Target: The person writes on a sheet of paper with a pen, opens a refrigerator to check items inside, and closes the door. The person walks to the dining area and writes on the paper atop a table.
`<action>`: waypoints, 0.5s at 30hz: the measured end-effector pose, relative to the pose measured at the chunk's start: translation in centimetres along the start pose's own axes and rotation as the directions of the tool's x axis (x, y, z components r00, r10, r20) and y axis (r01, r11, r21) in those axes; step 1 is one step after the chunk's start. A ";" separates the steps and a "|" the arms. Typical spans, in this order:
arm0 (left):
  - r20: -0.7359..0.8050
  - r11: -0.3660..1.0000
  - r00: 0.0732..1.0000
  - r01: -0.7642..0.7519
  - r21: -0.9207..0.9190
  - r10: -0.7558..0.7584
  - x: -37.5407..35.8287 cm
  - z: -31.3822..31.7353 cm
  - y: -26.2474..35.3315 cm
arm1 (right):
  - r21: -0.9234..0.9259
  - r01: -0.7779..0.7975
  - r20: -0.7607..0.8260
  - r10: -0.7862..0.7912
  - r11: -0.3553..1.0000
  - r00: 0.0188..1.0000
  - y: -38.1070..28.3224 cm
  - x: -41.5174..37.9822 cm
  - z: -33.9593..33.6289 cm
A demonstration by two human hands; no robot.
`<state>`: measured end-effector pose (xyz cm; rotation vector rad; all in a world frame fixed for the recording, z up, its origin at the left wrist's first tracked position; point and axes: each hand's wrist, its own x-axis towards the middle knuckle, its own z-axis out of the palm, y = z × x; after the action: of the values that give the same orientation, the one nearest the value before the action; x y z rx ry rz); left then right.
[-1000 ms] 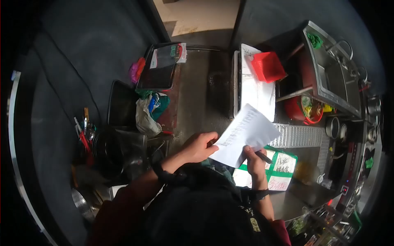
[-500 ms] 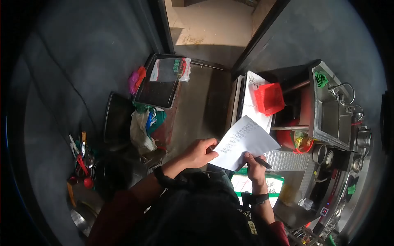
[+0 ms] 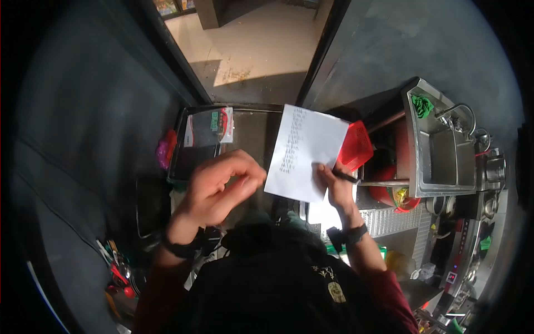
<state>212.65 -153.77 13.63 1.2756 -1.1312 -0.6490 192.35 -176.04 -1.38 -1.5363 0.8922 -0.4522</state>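
Note:
My right hand (image 3: 337, 186) grips a white sheet of paper (image 3: 311, 147) at its lower right, thumb on top. A black pen (image 3: 346, 176) is also held in this hand, sticking out to the right. Lines of handwriting run down the left half of the sheet. My left hand (image 3: 225, 189) is raised left of the paper, with fingers curled and thumb and fingertips drawn together close to the sheet's left edge. Nothing shows between them.
A red basket (image 3: 356, 147) stands behind the paper, beside a steel sink (image 3: 439, 158) with a green cloth (image 3: 422, 106). At left is a black tray (image 3: 192, 158) bearing a printed packet (image 3: 203, 128). A doorway opens ahead. Pans and a stove line the right.
The paper has moved up and turned more upright in my right hand. My left hand has come off its edge, shifted left and risen towards the camera. The view has tilted.

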 end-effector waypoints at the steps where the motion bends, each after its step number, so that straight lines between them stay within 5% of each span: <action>1: 0.066 0.991 0.989 -0.136 0.001 0.135 2.0 -0.6 3.7 | -0.079 0.004 0.036 -0.001 0.997 0.999 -1.1 2.0 -0.1; 3: 0.083 0.875 0.877 -0.455 -0.164 0.472 5.5 0.4 8.0 | 0.051 -0.023 0.081 0.019 0.998 0.997 -4.5 5.2 0.6; 5: 0.117 0.795 0.816 -0.502 -0.341 0.566 8.1 0.7 9.6 | 0.319 -0.053 0.116 0.016 0.946 0.993 -4.9 9.1 1.9; 15: 0.083 0.698 0.829 -0.407 -0.590 0.553 24.2 -10.6 1.6 | 0.253 -0.066 0.208 0.012 0.965 0.978 -9.4 29.0 10.0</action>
<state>230.77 -170.62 23.12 0.3622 -1.3010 -0.6763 220.42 -191.62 -0.31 -1.2958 0.6731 -0.3583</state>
